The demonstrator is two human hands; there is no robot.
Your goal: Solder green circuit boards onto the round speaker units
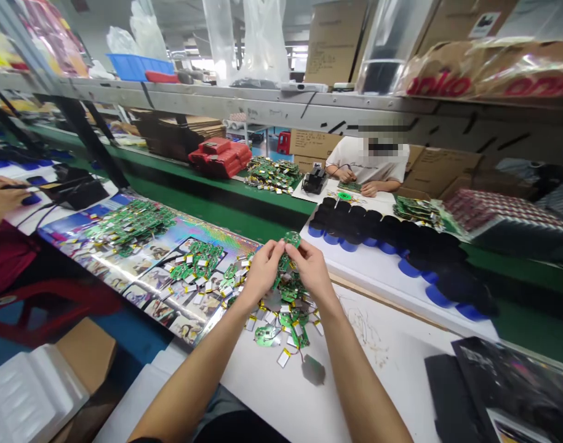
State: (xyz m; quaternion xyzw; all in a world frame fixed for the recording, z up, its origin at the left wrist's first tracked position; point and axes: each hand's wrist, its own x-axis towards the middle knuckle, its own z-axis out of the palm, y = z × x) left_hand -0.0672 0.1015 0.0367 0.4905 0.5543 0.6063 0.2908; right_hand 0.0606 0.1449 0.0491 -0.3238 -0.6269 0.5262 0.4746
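Bare forearms (355,381) are angling in from the bottom edge over a white work table (401,351), with the left hand (263,271) and right hand (311,271) meeting at the fingertips. Both are closed on a small round green circuit board (291,239), which is sticking up just above them; no gap is showing, but it's hard to tell which fingers are carrying it. Directly below, a loose heap of green circuit boards with silver pouch cells (281,314) is spreading over the table and onto a holographic printed mat (147,277), which is also carrying more green boards. A flat dark-grey disc (313,369) is lying just beside the heap. Rows of black cylinders with blue bases (355,224) are lining the far side of the table. Across the bench, a co-worker in a white T-shirt (367,160) is sitting with both hands near a green board, beside a black bench device (314,181). Another person's hand (7,197) is reaching in at far left.
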